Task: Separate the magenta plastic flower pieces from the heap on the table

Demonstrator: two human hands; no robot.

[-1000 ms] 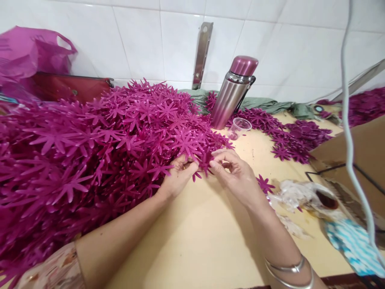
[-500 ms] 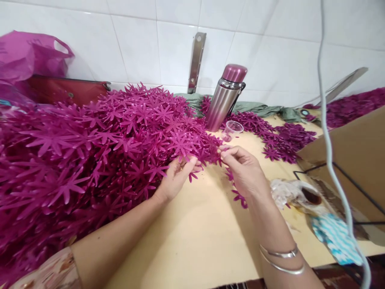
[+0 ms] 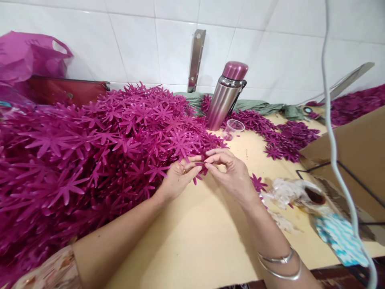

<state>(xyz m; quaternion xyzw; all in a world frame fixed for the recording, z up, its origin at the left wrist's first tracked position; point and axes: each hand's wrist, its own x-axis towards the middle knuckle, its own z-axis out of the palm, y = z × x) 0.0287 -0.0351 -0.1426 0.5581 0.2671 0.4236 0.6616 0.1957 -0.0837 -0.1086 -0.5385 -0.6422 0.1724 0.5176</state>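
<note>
My left hand (image 3: 177,176) pinches a magenta star-shaped flower piece (image 3: 196,179), whose petals stick out past the fingers. Meeting it fingertip to fingertip, my right hand (image 3: 230,172) has thumb and forefinger closed at the same piece; whether a smaller part sits between them is hidden. A large heap of the same magenta flower pieces (image 3: 129,128) spreads to the left, right up to my left hand. Beside my right wrist, a loose flower piece (image 3: 258,183) lies on the pale table (image 3: 180,249).
Behind the hands stand a thermos flask (image 3: 224,98) and a clear plastic cup (image 3: 234,129). Darker flower pieces (image 3: 290,138) lie at the back right. On the right are a crumpled plastic bag (image 3: 285,192), a striped cloth (image 3: 339,237), a cardboard box (image 3: 355,148) and a hanging cable (image 3: 331,140).
My right hand has moved left from the table's middle to meet the left hand's fingertips. The left hand stays nearly in place, still pinching the flower piece.
</note>
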